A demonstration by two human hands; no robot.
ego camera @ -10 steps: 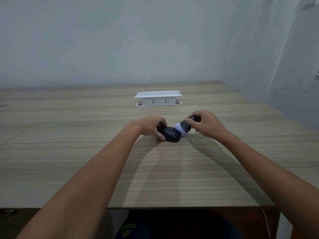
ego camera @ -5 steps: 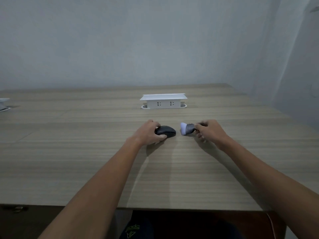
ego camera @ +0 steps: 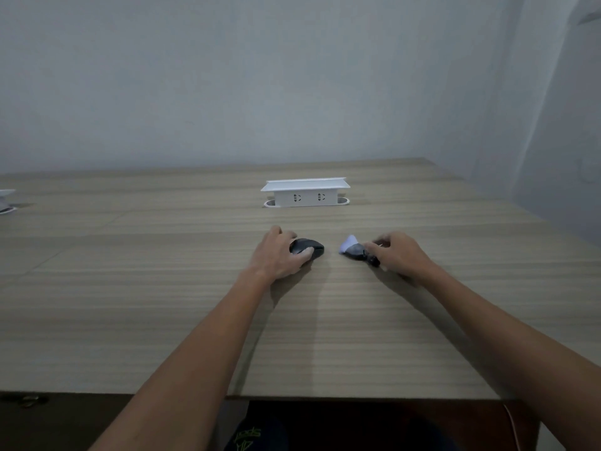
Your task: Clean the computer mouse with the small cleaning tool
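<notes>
Now left hand [ego camera: 280, 255] fingers clasp the mouse [ego camera: 307, 247]; right hand [ego camera: 398, 255] fingers pinch the cleaning tool [ego camera: 354, 249] apart.

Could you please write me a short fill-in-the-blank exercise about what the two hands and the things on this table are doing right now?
1. The left hand rests on the black ____.
2. The cleaning tool is held by the ____ hand.
3. The tool's pale tip and the mouse are ____, with bare table between them.
4. The white socket box stands ____ both hands, nearer the wall.

Missing words: mouse; right; apart; behind
</notes>
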